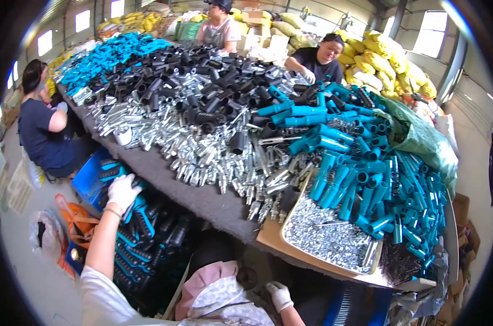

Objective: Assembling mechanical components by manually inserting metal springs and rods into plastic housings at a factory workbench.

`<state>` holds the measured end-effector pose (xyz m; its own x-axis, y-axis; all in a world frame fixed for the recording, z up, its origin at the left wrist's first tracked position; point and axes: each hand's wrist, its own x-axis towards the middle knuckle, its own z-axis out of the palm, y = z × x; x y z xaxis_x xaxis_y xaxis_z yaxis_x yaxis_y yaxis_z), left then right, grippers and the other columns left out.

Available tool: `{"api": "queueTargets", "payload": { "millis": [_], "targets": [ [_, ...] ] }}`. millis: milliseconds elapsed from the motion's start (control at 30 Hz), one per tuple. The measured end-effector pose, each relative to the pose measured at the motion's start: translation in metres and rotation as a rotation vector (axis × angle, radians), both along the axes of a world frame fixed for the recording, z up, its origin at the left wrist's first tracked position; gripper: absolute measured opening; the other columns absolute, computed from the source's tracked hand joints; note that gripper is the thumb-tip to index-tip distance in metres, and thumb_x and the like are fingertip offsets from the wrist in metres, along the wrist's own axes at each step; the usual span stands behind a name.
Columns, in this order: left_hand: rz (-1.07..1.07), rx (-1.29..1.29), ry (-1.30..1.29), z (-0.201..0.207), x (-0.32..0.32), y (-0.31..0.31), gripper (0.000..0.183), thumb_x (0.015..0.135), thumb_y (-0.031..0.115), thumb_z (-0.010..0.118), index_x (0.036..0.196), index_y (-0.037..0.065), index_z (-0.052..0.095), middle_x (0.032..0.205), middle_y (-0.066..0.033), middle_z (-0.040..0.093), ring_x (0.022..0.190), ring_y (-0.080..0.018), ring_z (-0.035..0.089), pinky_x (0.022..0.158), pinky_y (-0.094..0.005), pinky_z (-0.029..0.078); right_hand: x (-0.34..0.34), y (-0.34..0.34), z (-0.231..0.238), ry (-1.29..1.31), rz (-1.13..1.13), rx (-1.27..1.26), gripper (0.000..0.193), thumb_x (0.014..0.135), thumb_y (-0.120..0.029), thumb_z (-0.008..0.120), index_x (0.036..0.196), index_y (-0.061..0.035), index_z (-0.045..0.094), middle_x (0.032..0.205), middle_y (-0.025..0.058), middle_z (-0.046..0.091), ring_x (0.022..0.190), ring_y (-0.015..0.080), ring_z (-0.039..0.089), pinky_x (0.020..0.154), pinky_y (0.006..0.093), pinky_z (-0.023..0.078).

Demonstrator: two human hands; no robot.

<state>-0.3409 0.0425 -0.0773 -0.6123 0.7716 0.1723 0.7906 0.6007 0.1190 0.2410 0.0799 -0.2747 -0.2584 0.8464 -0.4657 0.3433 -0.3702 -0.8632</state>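
My left hand (122,193), in a white glove, reaches out over the black and teal tool bodies (143,223) heaped low beside the bench. Its fingers are apart, close to a teal and black piece (111,169) in a blue crate (91,179); whether they touch it is unclear. My right hand (279,296), also gloved, hangs low beside my lap below the bench edge. Its fingers are curled, and anything in them is hidden. Above it on the bench is a shallow tray (374,259) of small metal parts (333,236).
The bench (176,176) carries heaps of teal tubes (360,179), silvery metal parts (208,163), black sleeves (203,81) and blue pieces (113,57). Three people sit around it. A green sack (425,144) lies at right, yellow sacks (385,60) behind. An orange bag (75,217) is at left.
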Motion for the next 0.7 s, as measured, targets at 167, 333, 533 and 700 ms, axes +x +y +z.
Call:
{"api": "queueTargets", "payload": {
  "millis": [167, 333, 533, 700],
  "targets": [
    [0.063, 0.004, 0.350, -0.067, -0.024, -0.034, 0.058, 0.084, 0.029, 0.071, 0.135, 0.007, 0.055, 0.113, -0.0136, 0.064, 0.108, -0.0331, 0.057, 0.091, -0.0456, 0.046, -0.054, 0.015, 0.151, -0.054, 0.607, 0.044, 0.031, 0.097, -0.024, 0.062, 0.118, -0.0036, 0.070, 0.114, 0.0156, 0.072, 0.104, 0.0255, 0.068, 0.094, 0.0343, 0.051],
    [0.102, -0.135, 0.108, -0.007, 0.001, -0.022, 0.057, 0.084, 0.029, 0.070, 0.135, 0.008, 0.055, 0.118, -0.0153, 0.064, 0.110, -0.0347, 0.058, 0.094, -0.0467, 0.047, -0.101, 0.062, 0.304, 0.127, 0.895, 0.670, 0.024, 0.097, -0.024, 0.062, 0.112, -0.0076, 0.071, 0.107, 0.0128, 0.071, 0.102, 0.0309, 0.068, 0.090, 0.0381, 0.054],
    [-0.312, 0.084, -0.041, 0.080, 0.115, 0.000, 0.032, 0.087, 0.033, 0.066, 0.105, 0.008, 0.073, 0.100, -0.0163, 0.070, 0.096, -0.0360, 0.067, 0.086, -0.0456, 0.054, -0.170, 0.192, 0.336, -0.773, 0.792, 1.490, 0.020, 0.078, -0.012, 0.065, 0.094, -0.0096, 0.076, 0.093, 0.0129, 0.069, 0.093, 0.0319, 0.065, 0.081, 0.0427, 0.052],
    [-0.708, 0.179, -0.220, 0.123, 0.185, 0.069, 0.034, 0.090, 0.037, 0.063, 0.109, 0.011, 0.073, 0.101, -0.0124, 0.072, 0.098, -0.0324, 0.068, 0.085, -0.0433, 0.054, -0.218, 0.180, 0.318, -1.371, 1.018, 1.407, 0.016, 0.082, -0.013, 0.065, 0.090, -0.0066, 0.077, 0.093, 0.0105, 0.073, 0.095, 0.0249, 0.069, 0.072, 0.0352, 0.050]
  ]
}}
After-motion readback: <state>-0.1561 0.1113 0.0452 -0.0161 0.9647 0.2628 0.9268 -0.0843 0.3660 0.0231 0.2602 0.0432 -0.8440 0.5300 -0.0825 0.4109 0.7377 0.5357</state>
